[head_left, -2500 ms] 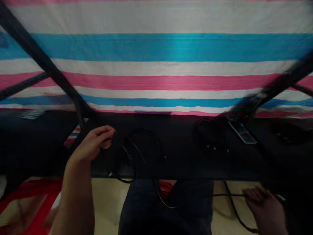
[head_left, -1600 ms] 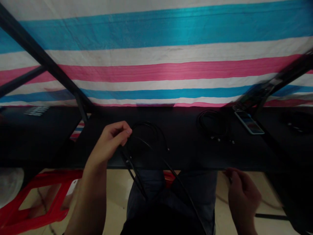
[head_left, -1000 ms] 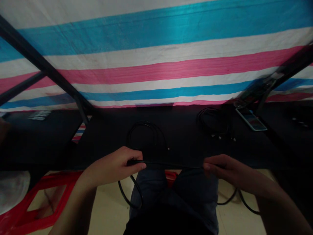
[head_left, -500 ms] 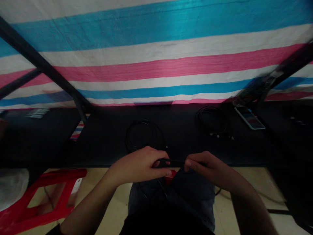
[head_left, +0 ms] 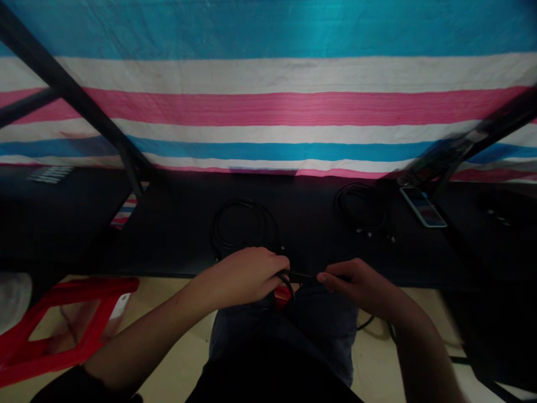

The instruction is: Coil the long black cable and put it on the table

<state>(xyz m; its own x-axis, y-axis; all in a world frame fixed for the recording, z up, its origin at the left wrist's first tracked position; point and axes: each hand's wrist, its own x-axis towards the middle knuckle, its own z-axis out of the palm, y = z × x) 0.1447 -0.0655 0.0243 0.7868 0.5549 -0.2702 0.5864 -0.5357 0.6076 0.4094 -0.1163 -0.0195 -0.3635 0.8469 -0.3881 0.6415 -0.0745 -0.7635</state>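
Between my two hands runs a short stretch of thin black cable. My left hand is closed on it, and a loop of the cable hangs from its fingers in front of a red stool seat edge between my legs. My right hand pinches the same cable between thumb and forefinger. More cable dangles below my right wrist. Just beyond my left hand, a coiled black cable lies on the black table.
Another cable coil with pale connector ends lies right of centre, beside a phone. A red stool stands at the lower left. Dark metal bars slant up in front of a striped sheet.
My left hand has turned over and its fingers have closed in around the cable, bringing a loop up under them. My right hand keeps its pinch. The view has shifted slightly.
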